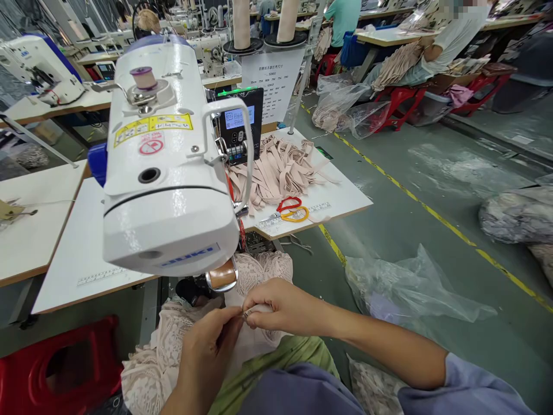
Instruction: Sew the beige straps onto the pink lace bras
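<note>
Both of my hands meet over my lap, just below the head of a white sewing machine (173,173). My left hand (209,340) is closed in a pinch, thumb and forefinger together at the end of a small beige fabric strip (258,310). Around the same strip, the fingers of my right hand (280,305) are curled, and part of it shows between thumb and forefinger. Exactly what lies between the fingertips is too small to make out. Beige lace garments (166,351) lie heaped on my lap beneath and beside the hands.
A pile of beige straps (280,170) lies on the white machine table (341,199), with scissors (294,210) with red and yellow handles in front. A red stool (86,374) stands at lower left. Plastic bags (406,288) lie on the floor at right. Other people sit farther back.
</note>
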The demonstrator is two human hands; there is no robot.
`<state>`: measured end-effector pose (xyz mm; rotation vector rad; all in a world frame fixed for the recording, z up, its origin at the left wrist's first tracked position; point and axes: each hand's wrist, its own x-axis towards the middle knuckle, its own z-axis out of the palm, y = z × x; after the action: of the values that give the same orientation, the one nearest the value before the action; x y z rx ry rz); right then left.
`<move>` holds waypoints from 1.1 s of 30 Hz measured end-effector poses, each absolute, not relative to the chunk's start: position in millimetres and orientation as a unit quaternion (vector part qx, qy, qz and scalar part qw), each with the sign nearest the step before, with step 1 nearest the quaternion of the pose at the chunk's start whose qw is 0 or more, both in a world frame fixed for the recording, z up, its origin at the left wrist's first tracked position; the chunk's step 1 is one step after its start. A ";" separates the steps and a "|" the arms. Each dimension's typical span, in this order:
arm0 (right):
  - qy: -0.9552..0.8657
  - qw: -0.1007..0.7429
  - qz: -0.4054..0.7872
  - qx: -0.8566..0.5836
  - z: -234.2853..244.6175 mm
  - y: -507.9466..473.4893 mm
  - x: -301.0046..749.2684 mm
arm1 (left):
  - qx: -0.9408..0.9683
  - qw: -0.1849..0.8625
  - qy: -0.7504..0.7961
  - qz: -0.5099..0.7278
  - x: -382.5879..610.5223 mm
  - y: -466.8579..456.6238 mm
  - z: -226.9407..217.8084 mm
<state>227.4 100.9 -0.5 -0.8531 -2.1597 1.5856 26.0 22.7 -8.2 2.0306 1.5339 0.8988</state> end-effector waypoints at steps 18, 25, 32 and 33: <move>-0.825 0.260 0.406 -0.296 14.5 126.0 207.2 | 0.717 0.135 0.625 0.277 24.9 37.1 -3.3; -0.871 0.188 0.322 -0.319 28.9 160.4 184.2 | 0.837 -0.142 0.492 0.194 -14.1 47.0 -27.1; -0.886 0.189 0.248 -0.342 19.9 149.3 187.3 | 0.855 -0.150 0.472 0.155 -20.8 55.2 -29.1; -0.886 0.219 0.219 -0.345 13.9 144.6 189.1 | 0.853 -0.150 0.478 0.149 -18.3 55.9 -26.7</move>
<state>189.1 144.6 13.9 -0.9560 -2.4517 0.6072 -18.3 55.9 -26.7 2.9692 1.6645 0.5184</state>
